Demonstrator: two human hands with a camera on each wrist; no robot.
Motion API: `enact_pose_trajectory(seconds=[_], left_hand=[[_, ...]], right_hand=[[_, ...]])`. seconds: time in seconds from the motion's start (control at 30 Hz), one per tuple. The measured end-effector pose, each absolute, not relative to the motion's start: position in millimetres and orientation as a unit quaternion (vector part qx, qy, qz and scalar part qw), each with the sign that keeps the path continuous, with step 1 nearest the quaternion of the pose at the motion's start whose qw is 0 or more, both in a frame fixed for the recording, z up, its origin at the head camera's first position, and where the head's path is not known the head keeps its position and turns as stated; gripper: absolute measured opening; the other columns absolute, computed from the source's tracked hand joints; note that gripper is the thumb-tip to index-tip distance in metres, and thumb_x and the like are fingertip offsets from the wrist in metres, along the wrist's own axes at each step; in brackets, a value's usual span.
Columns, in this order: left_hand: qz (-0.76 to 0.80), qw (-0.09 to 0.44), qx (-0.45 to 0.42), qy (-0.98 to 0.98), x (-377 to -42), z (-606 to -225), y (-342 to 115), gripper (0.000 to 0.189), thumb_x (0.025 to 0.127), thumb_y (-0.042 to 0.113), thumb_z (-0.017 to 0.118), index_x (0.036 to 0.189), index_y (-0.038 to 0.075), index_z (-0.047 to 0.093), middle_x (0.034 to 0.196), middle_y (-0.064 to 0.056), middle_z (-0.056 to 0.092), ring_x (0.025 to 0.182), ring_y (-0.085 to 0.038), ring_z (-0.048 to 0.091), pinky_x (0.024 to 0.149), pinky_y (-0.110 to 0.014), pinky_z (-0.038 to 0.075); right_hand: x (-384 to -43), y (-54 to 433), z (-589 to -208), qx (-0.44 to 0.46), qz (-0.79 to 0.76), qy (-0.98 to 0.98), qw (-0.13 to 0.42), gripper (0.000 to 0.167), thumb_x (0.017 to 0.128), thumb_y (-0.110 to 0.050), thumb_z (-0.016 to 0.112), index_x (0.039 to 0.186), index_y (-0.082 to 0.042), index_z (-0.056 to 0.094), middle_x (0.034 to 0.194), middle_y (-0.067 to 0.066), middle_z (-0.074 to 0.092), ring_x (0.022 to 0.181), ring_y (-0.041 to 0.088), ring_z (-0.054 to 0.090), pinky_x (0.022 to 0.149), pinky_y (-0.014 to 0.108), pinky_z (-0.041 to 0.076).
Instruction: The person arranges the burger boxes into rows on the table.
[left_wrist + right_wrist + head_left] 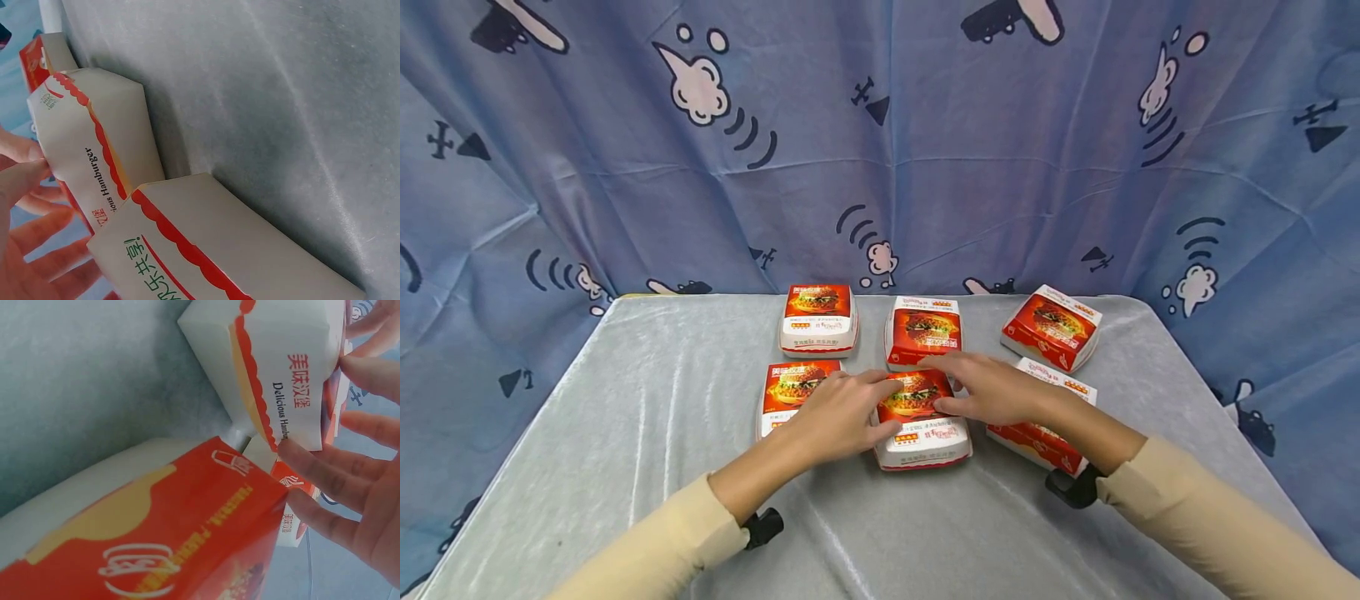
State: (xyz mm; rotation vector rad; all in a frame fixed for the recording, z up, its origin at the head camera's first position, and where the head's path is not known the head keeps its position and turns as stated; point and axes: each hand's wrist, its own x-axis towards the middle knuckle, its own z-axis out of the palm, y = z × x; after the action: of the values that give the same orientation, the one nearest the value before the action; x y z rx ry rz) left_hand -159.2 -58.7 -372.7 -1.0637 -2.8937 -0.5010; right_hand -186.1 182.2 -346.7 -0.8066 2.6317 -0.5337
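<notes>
A hamburger box (922, 433) with a burger picture on its red and white lid sits in the front row, middle, between both hands. My left hand (842, 414) lies over its left side, fingertips on the lid and thumb near the front left edge. From the other side, my right hand (992, 389) reaches across with extended fingers touching the lid's right and back part. In the right wrist view, spread fingers (331, 475) rest at the upper edge of the box (294, 362). The left wrist view shows loosely bent fingers beside the same box (94, 137).
Left of it is another burger box (778, 398), partly behind my left hand; a front right box (1037, 446) lies under my right forearm. Three more stand behind: left (817, 321), middle (925, 329) and a turned one right (1051, 327). A blue patterned curtain (820, 167) hangs behind the grey-covered table (647, 433).
</notes>
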Motion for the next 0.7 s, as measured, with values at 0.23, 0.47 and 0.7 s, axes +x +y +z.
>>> enact_pose_trajectory(seconds=[0.23, 0.47, 0.7], left_hand=[[-0.182, -0.021, -0.333, -0.925, -161.6, -371.3, -60.3, 0.049, 0.091, 0.035, 0.070, 0.134, 0.011, 0.064, 0.136, -0.011, 0.060, 0.114, -0.027, 0.064, 0.098, -0.045, 0.049], [-0.210, -0.039, -0.326, -0.921, -166.2, -371.1, -62.9, 0.049, 0.091, 0.030, 0.071, 0.135, 0.010, 0.062, 0.138, -0.009, 0.059, 0.107, -0.024, 0.064, 0.096, -0.043, 0.049], [-0.215, -0.055, -0.313, -0.923, -169.5, -372.7, -63.8, 0.054, 0.090, 0.034, 0.070, 0.138, 0.011, 0.060, 0.143, -0.010, 0.055, 0.125, -0.034, 0.054, 0.109, -0.051, 0.037]], right_hand=[[-188.0, 184.1, -348.3, -0.284, -0.202, 0.922, 0.170, 0.058, 0.093, -0.024, 0.072, 0.145, -0.010, 0.050, 0.123, 0.008, 0.060, 0.098, 0.025, 0.059, 0.076, 0.034, 0.053], [-187.3, 182.0, -349.9, -0.285, -0.211, 0.920, 0.169, 0.056, 0.094, -0.022, 0.070, 0.145, -0.009, 0.050, 0.115, 0.006, 0.060, 0.096, 0.025, 0.057, 0.073, 0.032, 0.049], [-187.5, 180.3, -350.2, -0.277, -0.205, 0.924, 0.166, 0.056, 0.094, -0.024, 0.070, 0.145, -0.009, 0.050, 0.127, 0.008, 0.058, 0.101, 0.026, 0.057, 0.081, 0.038, 0.051]])
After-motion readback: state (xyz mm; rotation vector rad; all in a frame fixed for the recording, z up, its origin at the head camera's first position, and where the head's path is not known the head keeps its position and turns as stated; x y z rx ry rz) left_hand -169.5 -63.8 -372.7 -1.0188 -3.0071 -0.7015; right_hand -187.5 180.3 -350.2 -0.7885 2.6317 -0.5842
